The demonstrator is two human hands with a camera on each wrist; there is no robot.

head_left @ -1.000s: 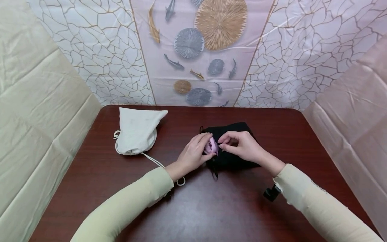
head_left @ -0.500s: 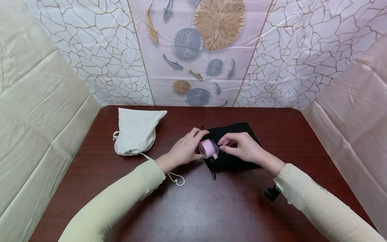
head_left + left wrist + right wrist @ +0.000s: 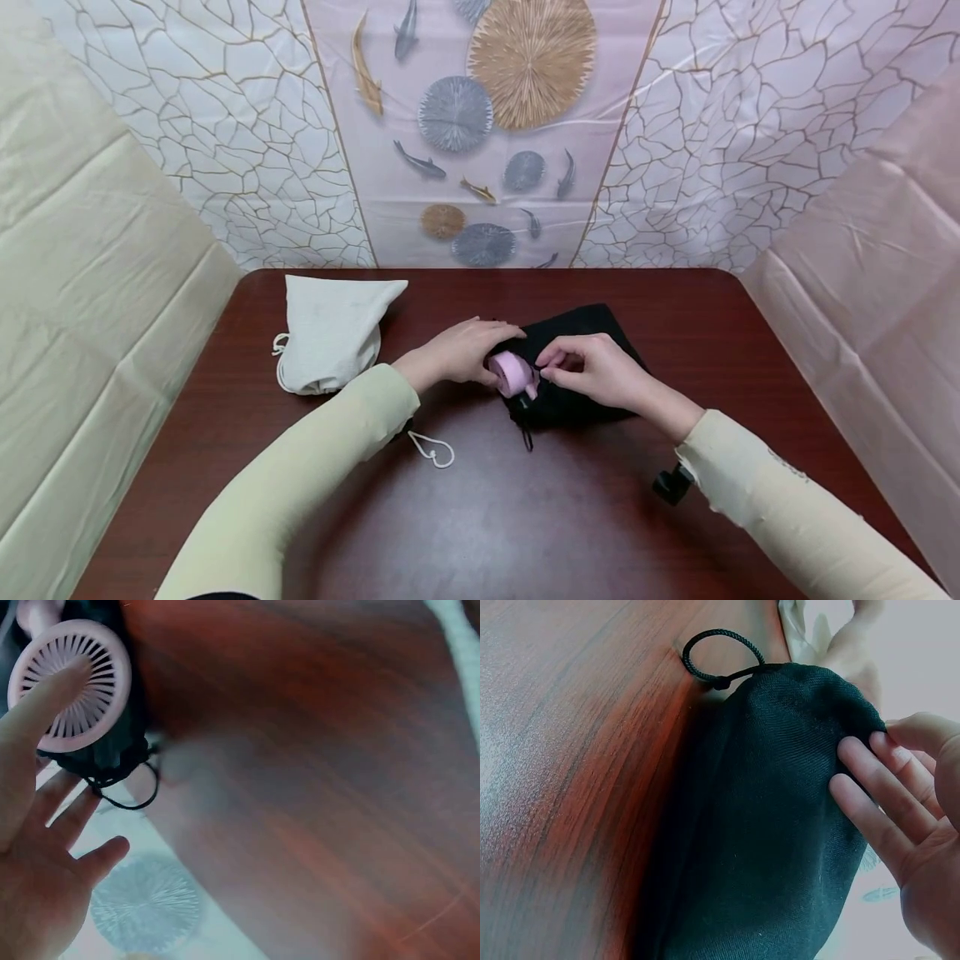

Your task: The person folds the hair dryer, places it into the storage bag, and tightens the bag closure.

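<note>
A pink handheld fan (image 3: 510, 373) lies at the mouth of a black drawstring bag (image 3: 594, 320) on the table. My left hand (image 3: 457, 350) curves beside the fan. In the left wrist view its thumb lies across the round grille (image 3: 106, 682), while the other fingers stretch out behind, near the bag's cord loop (image 3: 146, 796). My right hand (image 3: 600, 371) pinches the bag's rim between thumb and index finger. In the right wrist view, its other fingers lie against the black cloth (image 3: 765, 802). How much of the fan's handle sits inside the bag is hidden.
A white drawstring pouch (image 3: 330, 333) lies at the table's back left, its cord loop (image 3: 432, 452) running out below my left forearm. A patterned cloth (image 3: 480, 167) hangs behind the table (image 3: 480, 517), and pale cloth walls stand on both sides.
My left fingers, first over the fan, drew back to the left and then reached over its far side again. The fan has turned slightly. The right hand keeps its pinch.
</note>
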